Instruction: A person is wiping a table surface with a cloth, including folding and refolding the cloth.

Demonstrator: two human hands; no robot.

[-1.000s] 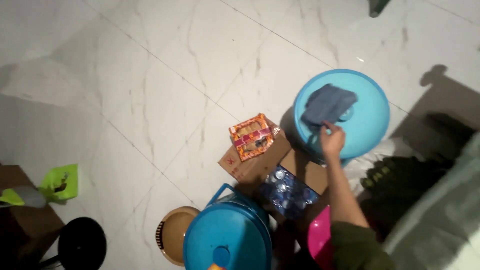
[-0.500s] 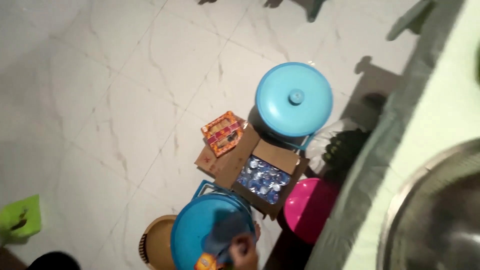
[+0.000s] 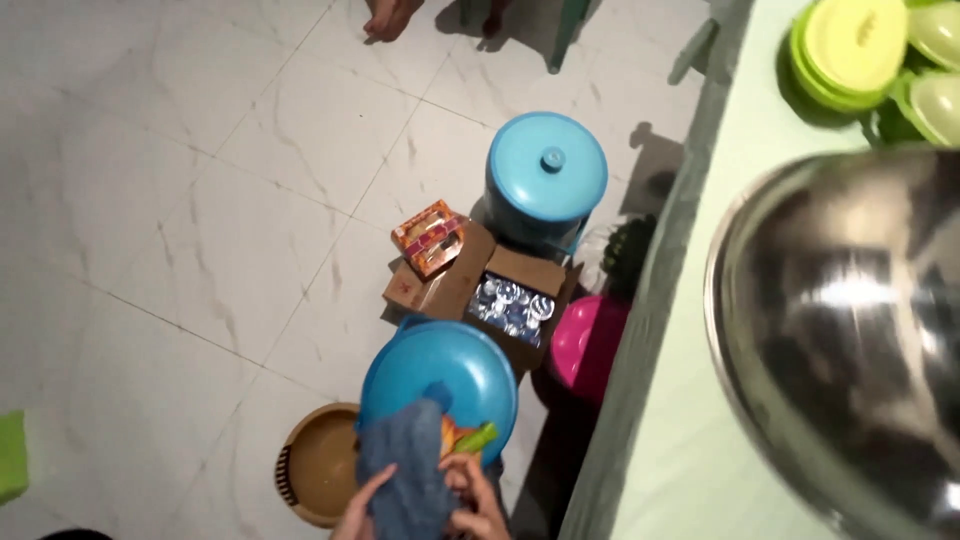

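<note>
— Down at the bottom edge, both hands are closed together on a blue-grey cloth (image 3: 405, 470): the left hand (image 3: 362, 505) grips its left side, the right hand (image 3: 478, 500) pinches its lower right corner, and the two sit close, with the cloth bunched between them

— Where does the cloth hang?

— Right over the near blue lidded tub (image 3: 438, 385), covering part of the lid. A small orange and green packet (image 3: 465, 437) lies on that lid, just beside the right fingers

— What could go wrong?

— I judge the packet is the weak spot; a drag of the cloth across the domed lid could sweep it off onto the floor, or into the brown basket (image 3: 320, 470) touching the tub's left side. The open cardboard box (image 3: 515, 305) of sealed water cups stands close behind, so a loose corner could also snag a flap

— And the surroundings?

— White marble-look floor tiles (image 3: 200, 200) with grey veins, glossy, likely slippery when wet. A second blue lidded tub (image 3: 545, 180) stands farther off, a pink bowl (image 3: 585, 340) against the counter base, an orange patterned box (image 3: 428, 238) on the carton flap. A pale green counter (image 3: 700, 420) runs along the right with a large steel basin (image 3: 850, 330) and green lidded containers (image 3: 850, 50). Someone's bare feet (image 3: 392, 15) show at the top edge
</note>
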